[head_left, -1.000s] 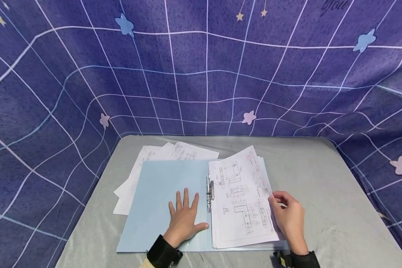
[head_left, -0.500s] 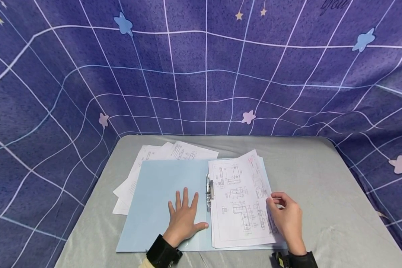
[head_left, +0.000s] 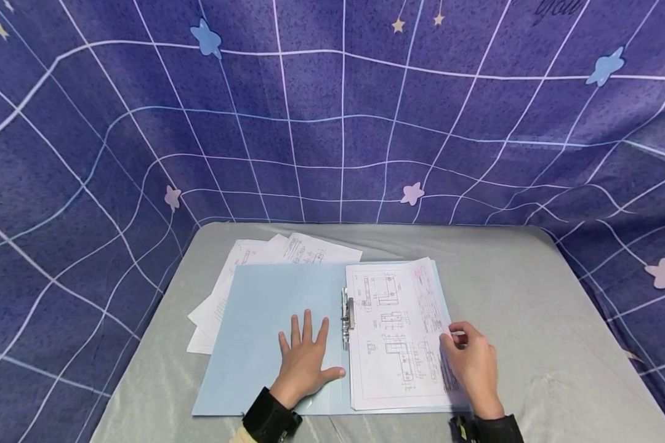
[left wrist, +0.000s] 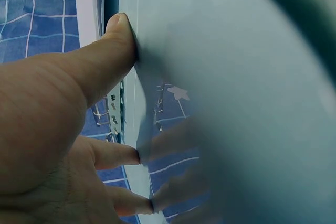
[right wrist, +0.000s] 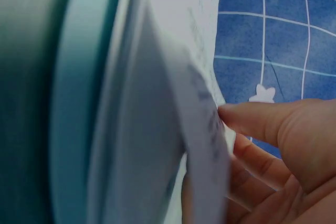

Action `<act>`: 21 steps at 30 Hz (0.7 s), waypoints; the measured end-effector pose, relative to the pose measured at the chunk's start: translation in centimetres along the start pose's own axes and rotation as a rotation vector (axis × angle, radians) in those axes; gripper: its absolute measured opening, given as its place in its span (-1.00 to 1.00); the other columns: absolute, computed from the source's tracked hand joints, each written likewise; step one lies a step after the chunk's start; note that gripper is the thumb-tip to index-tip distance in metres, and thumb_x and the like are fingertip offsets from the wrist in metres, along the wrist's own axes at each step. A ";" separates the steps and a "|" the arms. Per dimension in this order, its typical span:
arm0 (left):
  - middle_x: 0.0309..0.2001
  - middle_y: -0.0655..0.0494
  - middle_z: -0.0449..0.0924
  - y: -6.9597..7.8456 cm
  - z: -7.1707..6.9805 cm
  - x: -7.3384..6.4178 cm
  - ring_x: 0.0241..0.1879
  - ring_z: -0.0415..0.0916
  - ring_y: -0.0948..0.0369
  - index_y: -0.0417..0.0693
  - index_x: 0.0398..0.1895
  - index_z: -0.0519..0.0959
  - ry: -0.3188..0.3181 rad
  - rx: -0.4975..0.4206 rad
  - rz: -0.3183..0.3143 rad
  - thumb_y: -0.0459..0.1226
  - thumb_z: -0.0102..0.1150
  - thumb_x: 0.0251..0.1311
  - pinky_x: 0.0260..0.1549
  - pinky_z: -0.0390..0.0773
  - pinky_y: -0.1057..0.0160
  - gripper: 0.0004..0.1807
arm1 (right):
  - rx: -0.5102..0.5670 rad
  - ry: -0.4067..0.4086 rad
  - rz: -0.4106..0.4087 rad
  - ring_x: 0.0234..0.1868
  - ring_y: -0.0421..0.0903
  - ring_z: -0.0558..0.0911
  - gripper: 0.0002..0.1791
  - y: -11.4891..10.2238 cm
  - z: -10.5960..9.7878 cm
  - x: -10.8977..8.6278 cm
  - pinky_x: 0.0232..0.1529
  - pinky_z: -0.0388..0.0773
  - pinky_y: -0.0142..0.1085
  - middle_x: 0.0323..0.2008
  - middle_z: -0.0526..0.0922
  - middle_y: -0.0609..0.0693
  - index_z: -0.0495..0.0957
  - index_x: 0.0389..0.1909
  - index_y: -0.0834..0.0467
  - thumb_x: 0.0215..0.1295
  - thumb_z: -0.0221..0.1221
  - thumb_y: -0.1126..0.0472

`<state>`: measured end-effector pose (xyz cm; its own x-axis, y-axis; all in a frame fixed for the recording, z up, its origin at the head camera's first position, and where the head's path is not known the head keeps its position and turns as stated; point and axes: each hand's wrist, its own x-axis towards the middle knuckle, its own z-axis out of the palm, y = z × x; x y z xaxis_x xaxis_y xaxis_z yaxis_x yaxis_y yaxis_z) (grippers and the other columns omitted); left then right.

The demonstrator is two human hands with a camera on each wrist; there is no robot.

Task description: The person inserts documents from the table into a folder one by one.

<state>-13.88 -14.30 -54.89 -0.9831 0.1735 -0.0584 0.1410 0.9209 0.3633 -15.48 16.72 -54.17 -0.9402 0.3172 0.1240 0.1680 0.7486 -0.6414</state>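
The grey-covered bench [head_left: 537,295] carries an open blue ring binder [head_left: 271,295]. Technical drawings [head_left: 385,384] already sit stacked on its right side; loose printed sheets [head_left: 216,314] lie outside it, apparently partly beneath the left cover. The left hand [head_left: 305,369] spreads straight fingers on that bare cover, gripping nothing. The right hand [head_left: 475,363] pinches the top drawing's raised right edge, so that page seems not yet settled. Whether the metal ring mechanism [head_left: 345,320] is latched, I cannot tell.

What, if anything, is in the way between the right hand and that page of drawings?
Nothing visible: the right hand pinches the page of drawings at its outer edge. The left hand lies on the blue folder, across the metal clip from that page.
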 end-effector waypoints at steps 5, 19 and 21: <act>0.49 -0.40 -0.14 0.1 -0.1 0.0 0.44 -0.31 -0.40 -0.13 0.48 0.22 0.010 0.005 0.006 0.24 0.41 -0.14 0.19 -0.21 -0.53 0.14 | -0.049 -0.023 -0.002 -0.50 -0.05 0.60 -0.67 0.0 -0.9 0.1 -0.54 0.37 -0.27 -0.40 0.68 0.10 0.60 -0.05 0.22 0.19 0.32 0.18; 0.48 -0.42 -0.12 0.0 0.0 -0.1 0.44 -0.28 -0.41 -0.16 0.46 0.23 0.005 0.001 0.002 0.22 0.43 -0.14 0.17 -0.19 -0.55 0.13 | -0.083 -0.065 -0.502 0.07 0.43 0.47 -0.29 -2.6 0.3 -1.4 0.05 0.40 0.24 0.10 0.48 0.42 0.52 0.15 0.27 -0.06 0.52 0.17; 0.48 -0.42 -0.13 0.0 0.0 -0.1 0.44 -0.28 -0.41 -0.15 0.46 0.23 0.003 0.003 0.004 0.23 0.42 -0.13 0.17 -0.19 -0.55 0.13 | -0.114 -0.109 -0.523 0.12 0.47 0.43 -0.25 -2.7 0.9 -1.7 0.07 0.38 0.26 0.15 0.44 0.46 0.51 0.18 0.26 -0.08 0.53 0.12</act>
<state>-13.81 -14.32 -54.92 -0.9829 0.1760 -0.0544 0.1450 0.9214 0.3606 -14.58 13.66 -53.30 -0.9310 -0.1722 0.3218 -0.3052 0.8508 -0.4278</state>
